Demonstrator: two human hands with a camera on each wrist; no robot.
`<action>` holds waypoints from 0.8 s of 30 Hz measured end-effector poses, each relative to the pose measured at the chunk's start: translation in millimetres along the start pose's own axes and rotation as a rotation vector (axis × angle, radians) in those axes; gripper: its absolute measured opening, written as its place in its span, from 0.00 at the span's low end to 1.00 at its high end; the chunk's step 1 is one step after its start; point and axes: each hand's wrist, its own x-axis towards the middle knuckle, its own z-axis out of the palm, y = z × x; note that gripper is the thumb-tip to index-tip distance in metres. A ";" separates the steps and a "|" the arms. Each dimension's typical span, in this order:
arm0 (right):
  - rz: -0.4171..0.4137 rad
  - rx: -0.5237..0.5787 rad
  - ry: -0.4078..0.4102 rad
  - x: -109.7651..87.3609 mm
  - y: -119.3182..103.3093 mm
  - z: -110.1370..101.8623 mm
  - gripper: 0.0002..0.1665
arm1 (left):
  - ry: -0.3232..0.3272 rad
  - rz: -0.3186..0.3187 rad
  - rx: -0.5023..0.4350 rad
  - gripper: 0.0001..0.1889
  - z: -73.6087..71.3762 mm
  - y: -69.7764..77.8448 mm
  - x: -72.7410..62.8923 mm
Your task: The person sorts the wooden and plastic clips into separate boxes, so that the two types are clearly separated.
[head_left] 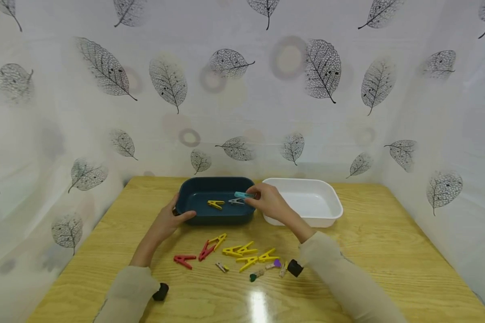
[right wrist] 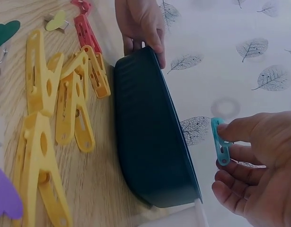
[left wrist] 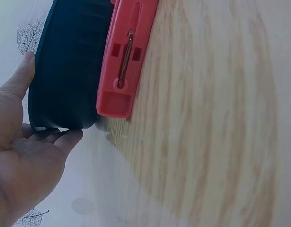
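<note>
Pinching a small light-blue plastic clothespin (head_left: 241, 195) in the right hand (head_left: 268, 202), over the right end of a dark-blue, round-cornered plastic tub (head_left: 218, 220); gripping the tub's left end with the left hand (head_left: 170, 223). Probably light, stiff, maybe slippery; best held by its flat sides.

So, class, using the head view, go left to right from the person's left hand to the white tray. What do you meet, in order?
Left hand → yellow clip inside the dark blue tray → light blue clip → right hand → white tray.
</note>
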 end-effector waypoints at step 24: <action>0.026 -0.015 -0.002 32.9 -2.5 33.5 0.11 | 0.000 -0.004 -0.001 0.52 0.3 0.2 -0.7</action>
